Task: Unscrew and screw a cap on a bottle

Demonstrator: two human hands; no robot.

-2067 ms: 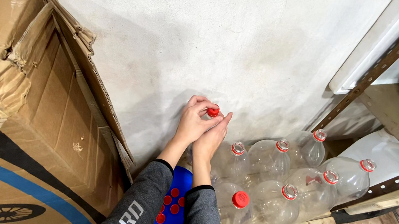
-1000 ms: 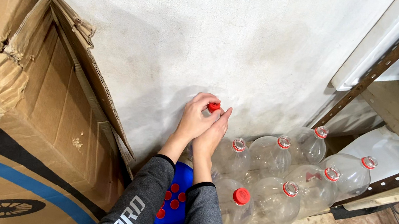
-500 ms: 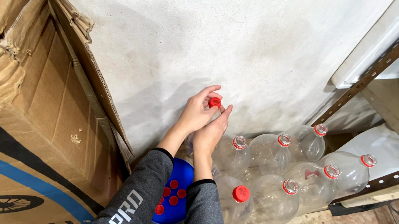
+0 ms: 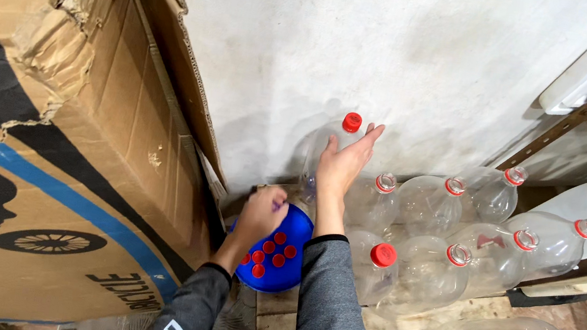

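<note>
White plaster wall (image 4: 445, 48), tiled floor (image 4: 283, 328). Right hand (image 4: 344, 167) grips capped bottle (image 4: 328, 147) standing against wall. Left hand (image 4: 262, 215) curled, fingers dipping into blue bowl (image 4: 279, 253) of red caps. Cardboard box (image 4: 37, 148) at left; empty bottles (image 4: 453, 245) heaped at right.

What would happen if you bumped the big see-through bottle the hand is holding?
The clear bottle looks empty, so it is probably light and easy to tip. Its round sides would likely let it roll. The right hand steadies it; its thin plastic may dent when squeezed.
</note>
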